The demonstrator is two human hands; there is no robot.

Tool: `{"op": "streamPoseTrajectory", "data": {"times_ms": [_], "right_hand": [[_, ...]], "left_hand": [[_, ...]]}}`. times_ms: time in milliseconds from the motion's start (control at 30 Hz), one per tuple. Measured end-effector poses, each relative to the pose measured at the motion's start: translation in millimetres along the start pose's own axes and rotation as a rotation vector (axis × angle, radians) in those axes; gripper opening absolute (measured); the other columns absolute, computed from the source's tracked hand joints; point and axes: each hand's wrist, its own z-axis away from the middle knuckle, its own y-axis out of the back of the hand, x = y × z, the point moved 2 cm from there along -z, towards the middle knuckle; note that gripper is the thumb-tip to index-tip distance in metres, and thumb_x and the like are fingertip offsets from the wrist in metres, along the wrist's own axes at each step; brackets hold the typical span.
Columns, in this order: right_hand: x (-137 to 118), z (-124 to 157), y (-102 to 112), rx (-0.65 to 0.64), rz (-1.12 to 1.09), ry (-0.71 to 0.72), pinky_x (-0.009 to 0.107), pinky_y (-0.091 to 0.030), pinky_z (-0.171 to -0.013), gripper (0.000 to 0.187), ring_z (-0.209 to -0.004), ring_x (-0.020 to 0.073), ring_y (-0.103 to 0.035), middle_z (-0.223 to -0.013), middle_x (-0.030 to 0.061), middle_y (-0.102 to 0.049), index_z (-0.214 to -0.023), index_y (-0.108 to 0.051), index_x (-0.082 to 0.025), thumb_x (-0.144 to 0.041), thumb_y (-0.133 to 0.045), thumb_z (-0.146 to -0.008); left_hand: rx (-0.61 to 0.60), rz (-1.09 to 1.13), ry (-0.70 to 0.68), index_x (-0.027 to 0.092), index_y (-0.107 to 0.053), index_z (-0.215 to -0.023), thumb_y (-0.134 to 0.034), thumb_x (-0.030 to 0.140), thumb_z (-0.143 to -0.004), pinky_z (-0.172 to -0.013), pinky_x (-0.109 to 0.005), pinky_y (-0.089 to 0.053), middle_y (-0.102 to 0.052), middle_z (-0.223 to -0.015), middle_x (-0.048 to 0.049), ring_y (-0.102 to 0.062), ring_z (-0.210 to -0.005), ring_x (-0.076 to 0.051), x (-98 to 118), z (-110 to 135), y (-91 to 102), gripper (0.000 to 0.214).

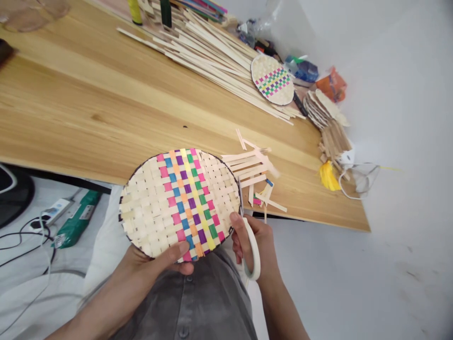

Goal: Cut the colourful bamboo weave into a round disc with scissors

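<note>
While L hand (152,262) pinches oval multicolour woven bamboo mat (180,203), thumb on top, just off near edge of pale wood worktop (106,104) | mat long axis crosswise | R hand (264,243) gripping white-handled scissors (256,255) at mat's right rim

Bright, even light gives soft shadows; the wide lens bends and blurs the frame's edges.

Woven bamboo disc (180,204) at the wooden table's (88,156) edge, offcuts (253,170) just to its right
</note>
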Motion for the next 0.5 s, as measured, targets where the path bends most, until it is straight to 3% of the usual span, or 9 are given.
{"op": "streamPoseTrajectory", "data": {"times_ms": [133,267,333,500], "right_hand": [[-2,1,3,-0.045,0.022,0.007,0.023,-0.036,-0.033,0.054,-0.034,0.0086,-0.036,-0.044,-0.0074,-0.039,-0.060,-0.046,-0.022,-0.070,-0.065,-0.077],[-10,4,12,-0.174,0.046,0.072,0.029,-0.052,-0.055,0.052,-0.052,0.0130,-0.050,-0.055,-0.0035,-0.050,-0.068,-0.052,-0.020,-0.070,-0.063,-0.079],[-15,6,16,-0.211,0.103,0.086,0.030,-0.052,-0.061,0.052,-0.058,0.0146,-0.053,-0.060,-0.0015,-0.052,-0.069,-0.053,-0.020,-0.070,-0.060,-0.081],[-22,5,23,-0.207,0.283,0.112,0.027,-0.043,-0.051,0.057,-0.059,0.0172,-0.054,-0.061,0.0023,-0.056,-0.063,-0.051,-0.021,-0.075,-0.050,-0.083]], "left_hand": [[0.018,0.010,-0.006,0.022,-0.068,-0.114,-0.087,0.042,-0.062,-0.058,-0.034,-0.064,-0.075,-0.116,-0.0093,-0.072,-0.070,-0.023,1,1,-0.4,0.058],[0.018,0.014,-0.004,0.022,-0.072,-0.107,-0.088,0.041,-0.061,-0.059,-0.035,-0.064,-0.077,-0.110,-0.0088,-0.073,-0.072,-0.026,2,1,0.6,0.052],[0.018,0.019,-0.005,0.021,-0.073,-0.101,-0.088,0.040,-0.061,-0.057,-0.033,-0.063,-0.078,-0.107,-0.0089,-0.073,-0.074,-0.026,4,2,0.2,0.047],[0.029,-0.037,-0.001,0.021,-0.076,-0.090,-0.088,0.041,-0.060,-0.055,-0.028,-0.060,-0.079,-0.083,-0.0040,-0.065,-0.051,-0.017,9,11,-3.2,0.038]]}}
